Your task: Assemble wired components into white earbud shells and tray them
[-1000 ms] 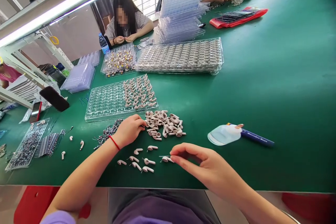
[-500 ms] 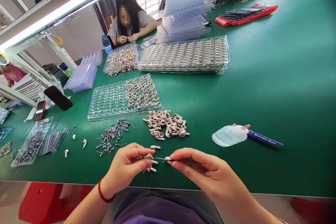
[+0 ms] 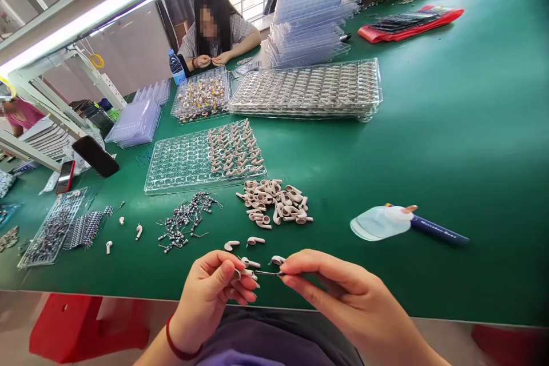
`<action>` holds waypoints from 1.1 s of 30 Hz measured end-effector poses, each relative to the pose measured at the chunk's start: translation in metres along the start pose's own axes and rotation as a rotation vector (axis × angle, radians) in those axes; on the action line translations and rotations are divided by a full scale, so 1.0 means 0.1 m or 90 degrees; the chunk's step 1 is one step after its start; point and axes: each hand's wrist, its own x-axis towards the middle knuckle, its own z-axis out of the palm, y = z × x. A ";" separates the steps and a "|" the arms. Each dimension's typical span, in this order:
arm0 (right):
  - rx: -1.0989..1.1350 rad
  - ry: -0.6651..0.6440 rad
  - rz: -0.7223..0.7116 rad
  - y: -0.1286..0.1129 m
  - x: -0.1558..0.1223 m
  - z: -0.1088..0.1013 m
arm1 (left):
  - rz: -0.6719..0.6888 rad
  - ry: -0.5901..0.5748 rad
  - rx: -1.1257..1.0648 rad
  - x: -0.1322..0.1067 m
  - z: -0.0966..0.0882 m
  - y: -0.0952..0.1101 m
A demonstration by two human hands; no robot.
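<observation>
My left hand [image 3: 217, 283] is closed, pinching a white earbud shell [image 3: 247, 275] between thumb and fingers. My right hand [image 3: 338, 291] is closed at the fingertips on a small wired component [image 3: 274, 274]; its thin dark leads point left and reach the end of the shell. Whether the leads are inside the shell I cannot tell. Just beyond my fingers, a few loose earbud shells [image 3: 256, 241] lie on the green table. Farther back is a pile of open earbud shells [image 3: 278, 204]. To its left lies a heap of small wired components [image 3: 185, 223].
A clear tray [image 3: 175, 163] partly filled with shells lies beyond the piles. Filled trays [image 3: 304, 91] and stacked empty trays [image 3: 306, 17] stand farther back. At right, a clear bottle [image 3: 380, 224] lies against a blue tool [image 3: 441, 231]. A co-worker [image 3: 218, 28] sits across the table.
My left hand has turned and dropped slightly, with the shell now level with the component. My right hand has moved slightly down and right. More loose shells show beyond my hands.
</observation>
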 end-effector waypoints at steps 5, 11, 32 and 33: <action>-0.010 -0.026 -0.025 -0.01 -0.01 -0.02 | -0.004 -0.001 -0.009 -0.02 0.00 0.00; -0.016 -0.036 -0.056 0.01 0.00 -0.01 | -0.013 -0.003 -0.010 -0.01 -0.01 -0.02; -0.040 -0.048 -0.159 -0.16 0.03 -0.01 | 0.046 -0.009 0.089 -0.05 0.01 -0.06; -0.037 -0.051 -0.159 -0.16 0.03 -0.01 | 0.038 -0.007 0.079 -0.05 0.02 -0.06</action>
